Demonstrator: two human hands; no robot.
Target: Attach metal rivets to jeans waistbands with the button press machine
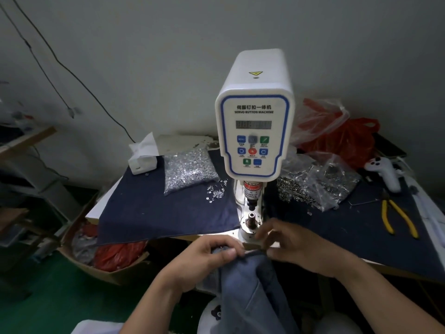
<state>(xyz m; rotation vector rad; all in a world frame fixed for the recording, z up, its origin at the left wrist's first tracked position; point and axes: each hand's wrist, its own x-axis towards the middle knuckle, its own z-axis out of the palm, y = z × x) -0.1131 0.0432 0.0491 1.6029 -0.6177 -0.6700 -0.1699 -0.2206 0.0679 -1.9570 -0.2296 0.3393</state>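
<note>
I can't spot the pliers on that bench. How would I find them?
Start at the white button press machine and look to its right, past the clear bags of metal parts. The pliers lie flat on dark cloth near the table's right edge, the only thing with yellow handles.

The tabletop (pixel 96 208) was pale, with dark blue cloth (pixel 154 208) spread over most of it. The white button press machine (pixel 254 131) stood at its middle near the front edge. To its left lay a clear bag of silvery rivets (pixel 190 169), loose rivets (pixel 216 190) spilled beside it, and a tissue pack (pixel 143 157) behind. To the right lay bags of metal parts (pixel 315 182), red plastic bags (pixel 346 138), a white controller (pixel 385 171) and yellow-handled pliers (pixel 397 219).
</note>
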